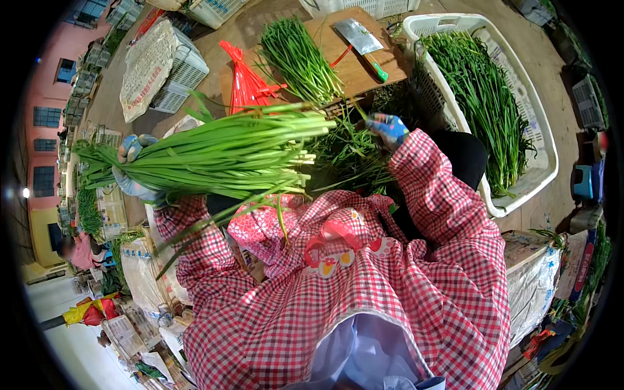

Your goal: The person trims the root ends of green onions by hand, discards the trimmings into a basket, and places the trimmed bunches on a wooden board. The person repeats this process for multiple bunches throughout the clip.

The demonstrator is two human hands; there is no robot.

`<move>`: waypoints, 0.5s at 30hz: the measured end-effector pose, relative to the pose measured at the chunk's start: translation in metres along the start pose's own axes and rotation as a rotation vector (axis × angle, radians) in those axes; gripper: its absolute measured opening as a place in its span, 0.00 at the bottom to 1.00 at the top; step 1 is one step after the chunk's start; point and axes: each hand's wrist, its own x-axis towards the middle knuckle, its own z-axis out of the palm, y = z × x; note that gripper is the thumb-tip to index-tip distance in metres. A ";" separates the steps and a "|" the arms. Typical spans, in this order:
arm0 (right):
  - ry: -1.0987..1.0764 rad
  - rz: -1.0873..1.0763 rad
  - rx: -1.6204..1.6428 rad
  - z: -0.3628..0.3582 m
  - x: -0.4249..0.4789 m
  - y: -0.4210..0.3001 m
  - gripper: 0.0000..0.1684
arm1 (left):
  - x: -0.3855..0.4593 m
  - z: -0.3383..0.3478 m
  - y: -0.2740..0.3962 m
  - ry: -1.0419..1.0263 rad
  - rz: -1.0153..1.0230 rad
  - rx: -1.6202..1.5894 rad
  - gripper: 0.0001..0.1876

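Note:
My left hand point(130, 158), in a patterned glove, grips a thick bunch of garlic chives point(234, 151) near its leafy end. The pale cut stems point right, across my lap. Several loose leaves hang below the bunch over my checked sleeve. To the right, my right hand point(388, 129) wears a blue patterned glove and is blurred. A thin yellowish leaf point(360, 111) shows at its fingertips; whether they pinch it is unclear. Beneath that hand lies a heap of loose leaves and trimmings point(348, 146). Another bunch of chives point(302, 61) rests on the wooden board point(336, 22).
A cleaver point(358, 36) with a green-ended handle lies on the board. Red plastic strips point(246, 80) are bundled at its left. A white plastic crate point(548, 131) of greens stands at right, another crate point(187, 68) under a sack point(146, 73) at upper left. A person point(85, 251) is far left.

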 end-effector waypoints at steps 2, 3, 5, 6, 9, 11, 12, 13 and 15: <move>-0.233 -0.286 -0.224 -0.017 0.008 0.025 0.34 | -0.006 -0.035 0.000 0.093 0.050 0.069 0.13; -0.407 -0.407 -0.234 -0.012 0.002 0.024 0.42 | -0.009 -0.034 -0.005 0.134 0.068 0.116 0.14; -0.551 -0.443 -0.215 0.006 0.007 0.014 0.50 | -0.013 -0.031 -0.019 0.214 0.105 0.207 0.17; -0.610 -0.456 -0.164 0.024 0.006 0.008 0.51 | -0.016 -0.035 -0.022 0.293 0.140 0.146 0.18; -0.824 -0.429 0.033 0.068 0.011 0.018 0.50 | -0.013 -0.033 -0.025 0.257 -0.007 0.128 0.17; -0.784 -0.206 0.143 0.084 -0.007 0.022 0.41 | -0.024 -0.108 -0.009 0.702 0.454 0.328 0.17; -0.749 -0.098 0.206 0.092 -0.016 0.024 0.37 | -0.026 -0.102 -0.006 0.656 0.332 0.237 0.17; -0.695 -0.030 0.208 0.092 -0.023 0.022 0.33 | -0.027 -0.098 -0.004 0.608 0.212 0.146 0.16; -0.699 -0.014 0.218 0.079 -0.017 0.040 0.16 | -0.029 -0.100 -0.002 0.710 0.257 0.257 0.17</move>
